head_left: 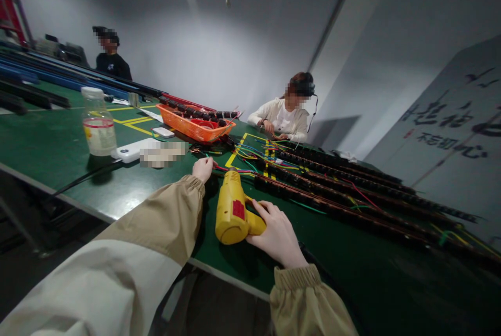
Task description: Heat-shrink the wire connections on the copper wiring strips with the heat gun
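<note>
My right hand (276, 234) is wrapped round the handle of a yellow electric screwdriver (231, 206) that points away from me over the green table (58, 148). My left hand (202, 168) reaches ahead of the tool's tip, fingers curled at the near end of a long dark strip (344, 211) with coloured wires (250, 154). What the fingers hold is hidden. Several such strips lie side by side running off to the right.
An orange tray (195, 126) of dark parts stands beyond the wires. A plastic bottle (98, 123), a white power bank (135, 150) and a black cable lie at the left. One person sits across the table, another at the far left.
</note>
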`<state>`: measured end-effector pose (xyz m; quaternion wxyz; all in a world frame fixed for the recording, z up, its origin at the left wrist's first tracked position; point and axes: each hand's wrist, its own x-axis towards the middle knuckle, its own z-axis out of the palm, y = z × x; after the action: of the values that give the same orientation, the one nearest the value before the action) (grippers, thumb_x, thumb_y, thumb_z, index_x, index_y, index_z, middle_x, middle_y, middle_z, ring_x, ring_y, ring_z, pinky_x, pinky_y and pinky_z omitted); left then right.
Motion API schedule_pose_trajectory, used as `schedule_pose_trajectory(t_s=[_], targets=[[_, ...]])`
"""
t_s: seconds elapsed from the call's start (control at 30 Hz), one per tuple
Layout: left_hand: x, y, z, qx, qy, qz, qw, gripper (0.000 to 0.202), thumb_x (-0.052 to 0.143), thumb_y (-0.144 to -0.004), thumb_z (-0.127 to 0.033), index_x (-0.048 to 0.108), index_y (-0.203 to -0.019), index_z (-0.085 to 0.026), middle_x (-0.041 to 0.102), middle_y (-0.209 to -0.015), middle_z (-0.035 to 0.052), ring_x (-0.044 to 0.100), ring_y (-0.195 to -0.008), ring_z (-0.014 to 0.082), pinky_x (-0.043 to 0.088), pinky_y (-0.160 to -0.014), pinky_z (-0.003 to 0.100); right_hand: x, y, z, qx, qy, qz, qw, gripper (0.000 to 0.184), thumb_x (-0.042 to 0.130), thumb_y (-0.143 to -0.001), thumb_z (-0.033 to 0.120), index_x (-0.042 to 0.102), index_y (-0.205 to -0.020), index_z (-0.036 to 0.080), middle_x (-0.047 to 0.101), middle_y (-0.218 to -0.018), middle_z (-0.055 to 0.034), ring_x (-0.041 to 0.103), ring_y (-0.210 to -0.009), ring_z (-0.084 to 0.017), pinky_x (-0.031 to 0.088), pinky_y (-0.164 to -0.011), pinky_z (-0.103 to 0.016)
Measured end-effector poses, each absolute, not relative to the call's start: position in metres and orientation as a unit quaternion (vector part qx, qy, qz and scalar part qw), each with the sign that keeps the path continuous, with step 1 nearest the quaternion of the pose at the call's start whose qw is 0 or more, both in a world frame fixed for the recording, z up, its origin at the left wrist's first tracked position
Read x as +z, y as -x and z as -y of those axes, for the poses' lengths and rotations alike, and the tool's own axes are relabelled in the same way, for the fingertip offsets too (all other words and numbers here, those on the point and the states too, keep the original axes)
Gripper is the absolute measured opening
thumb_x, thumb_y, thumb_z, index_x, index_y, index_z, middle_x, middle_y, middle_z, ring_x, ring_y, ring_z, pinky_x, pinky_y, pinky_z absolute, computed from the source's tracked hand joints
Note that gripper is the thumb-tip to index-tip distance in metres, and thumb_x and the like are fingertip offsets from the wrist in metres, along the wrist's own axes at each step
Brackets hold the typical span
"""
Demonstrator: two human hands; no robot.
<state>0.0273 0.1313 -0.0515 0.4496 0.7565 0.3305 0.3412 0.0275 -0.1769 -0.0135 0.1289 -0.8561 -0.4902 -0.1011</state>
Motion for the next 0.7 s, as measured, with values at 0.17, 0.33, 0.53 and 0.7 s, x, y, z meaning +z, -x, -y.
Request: schedule_pose_trajectory(t_s=[0.17,0.33,0.53,0.7], targets=[[-0.052,-0.028,-0.132,0.337,-0.753,-0.333,0.458,0.042,0.033,-0.081,-0.035,0.071,-0.074,-0.020,0.069,-0.075,0.0041,0.062,-0.081,0.0174,0.045,-0.072,0.023,-0.014,-0.036,0.194,-0.109,0.871,0.465,0.117,0.076,0.068,-0.065,0.041,0.046,-0.135,0.020,0.047,-0.127,-0.0069,0.045,-0.111,-0.022,0.037,-0.094,-0.035],[-0.052,-0.028,-0.132,0.322,-0.767,-0.335,0.443,0.040,0.034,-0.081,-0.035,0.070,-0.075,-0.020,0.069,-0.078,0.0035,0.061,-0.082,0.0169,0.043,-0.072,0.023,-0.016,-0.038,0.205,-0.118,0.883,0.442,0.105,0.077,0.068,-0.065,0.041,0.046,-0.136,0.018,0.046,-0.128,-0.0076,0.044,-0.113,-0.023,0.037,-0.096,-0.036],[-0.051,-0.026,-0.130,0.301,-0.789,-0.345,0.409,0.037,0.037,-0.082,-0.034,0.071,-0.078,-0.020,0.069,-0.081,0.0046,0.061,-0.083,0.0177,0.043,-0.074,0.023,-0.016,-0.034,0.204,-0.123,0.884,0.439,0.099,0.078,0.069,-0.065,0.041,0.045,-0.136,0.018,0.046,-0.129,-0.0071,0.044,-0.114,-0.023,0.037,-0.096,-0.036],[-0.051,-0.025,-0.129,0.327,-0.772,-0.343,0.425,0.033,0.045,-0.084,-0.036,0.070,-0.074,-0.017,0.068,-0.077,0.0059,0.061,-0.085,0.0181,0.043,-0.081,0.026,-0.014,-0.029,0.199,-0.124,0.881,0.446,0.100,0.077,0.068,-0.066,0.041,0.046,-0.136,0.016,0.047,-0.129,-0.0082,0.043,-0.115,-0.024,0.037,-0.096,-0.037]])
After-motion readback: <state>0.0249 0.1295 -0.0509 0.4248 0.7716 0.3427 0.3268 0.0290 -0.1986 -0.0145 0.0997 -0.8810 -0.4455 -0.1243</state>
